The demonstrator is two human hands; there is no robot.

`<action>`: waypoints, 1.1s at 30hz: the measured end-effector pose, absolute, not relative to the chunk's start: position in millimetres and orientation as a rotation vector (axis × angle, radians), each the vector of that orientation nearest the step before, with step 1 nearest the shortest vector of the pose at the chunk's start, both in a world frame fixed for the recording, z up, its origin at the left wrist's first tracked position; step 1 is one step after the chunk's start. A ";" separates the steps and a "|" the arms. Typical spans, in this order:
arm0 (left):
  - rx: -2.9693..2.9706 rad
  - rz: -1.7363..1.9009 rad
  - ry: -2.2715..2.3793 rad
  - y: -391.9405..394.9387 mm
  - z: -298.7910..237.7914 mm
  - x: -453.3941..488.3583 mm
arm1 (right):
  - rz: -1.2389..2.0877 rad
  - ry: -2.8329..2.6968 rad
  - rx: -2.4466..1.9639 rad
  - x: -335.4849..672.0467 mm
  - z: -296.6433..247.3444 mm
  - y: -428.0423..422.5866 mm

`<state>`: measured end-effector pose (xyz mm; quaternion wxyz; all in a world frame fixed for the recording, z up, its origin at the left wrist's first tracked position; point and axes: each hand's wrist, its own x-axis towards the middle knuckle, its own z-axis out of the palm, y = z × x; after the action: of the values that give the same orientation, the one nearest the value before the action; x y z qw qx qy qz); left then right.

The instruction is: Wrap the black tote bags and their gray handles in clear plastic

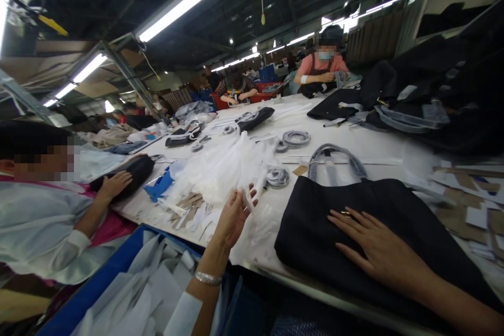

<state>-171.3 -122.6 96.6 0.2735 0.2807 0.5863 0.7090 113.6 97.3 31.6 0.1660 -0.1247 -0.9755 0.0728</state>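
A black tote bag (378, 205) with grey handles (334, 160) lies flat on the white table (378, 144) in front of me. My right hand (374, 249) rests flat on the bag, fingers spread, near a small gold fitting. My left hand (234, 215), with a silver bracelet at the wrist, pinches the edge of a clear plastic bag (224, 168) from a heap of such bags on the table.
A blue bin (106, 278) of white wrappings stands below the table's near edge. A person at the left rests a hand on a dark pouch (129, 173). Coiled grey straps (296, 138), cardboard scraps (468, 205) and piled black bags (433, 94) lie around. Other people work at the far end.
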 end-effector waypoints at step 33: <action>0.765 1.453 2.008 -165.1 80.4 -115.8 | -0.010 -2.660 -0.261 115.7 22.0 95.9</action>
<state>-115.8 -165.1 80.4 0.2706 0.2839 0.7453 0.5392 115.7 95.9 22.0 0.2323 -0.0950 -0.9680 -0.0036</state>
